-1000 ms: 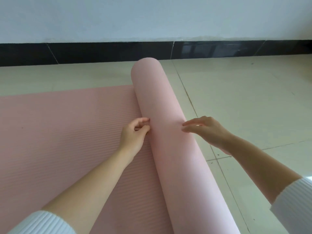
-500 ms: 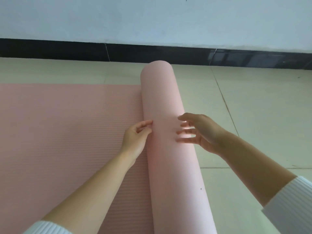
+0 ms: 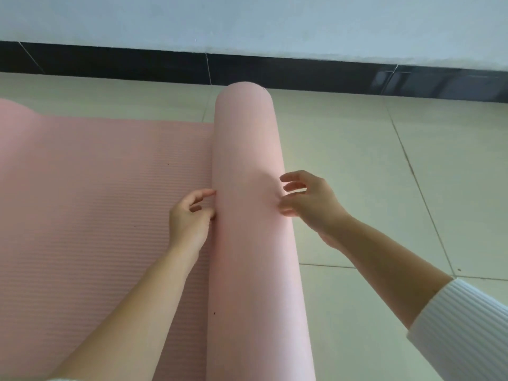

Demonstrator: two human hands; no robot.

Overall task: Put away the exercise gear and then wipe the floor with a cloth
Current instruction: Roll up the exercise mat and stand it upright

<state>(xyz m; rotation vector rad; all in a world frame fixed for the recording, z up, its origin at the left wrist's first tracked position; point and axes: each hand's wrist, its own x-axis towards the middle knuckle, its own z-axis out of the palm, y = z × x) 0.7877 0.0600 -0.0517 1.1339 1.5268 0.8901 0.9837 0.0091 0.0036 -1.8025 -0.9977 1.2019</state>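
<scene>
I found the pink exercise mat (image 3: 115, 171) partly put away. Its roll (image 3: 247, 149) lay on the tiled floor (image 3: 384, 188), pointing away from me toward the black skirting (image 3: 137, 64), and the unrolled part (image 3: 82, 257) lay flat to the left of the roll. My left hand (image 3: 189, 218) sat at the left of the roll, in the crease where the roll met the flat mat. Its fingers were loosely curled, with thumb and a fingertip touching the roll's side, and it gripped nothing that I could see. My right hand (image 3: 310, 202) was released too, fingers spread and bent, at the right of the roll; its thumb seemed just to touch the flank and the other fingers were a little clear. I judged the step in hand to be rolling on leftward over the unrolled part. To do it well I wanted both palms flat on top of the roll, well apart along it, so that the push went evenly and the near and far ends did not creep into a cone. I thought a slight pull back toward the crease before each turn would keep the wrap tight, since soft foam springs loose. Far to the left of the roll the mat's corner appeared to hump up, so I reckoned I should watch for a fold there. No cloth showed, so the wiping was yet to come.
</scene>
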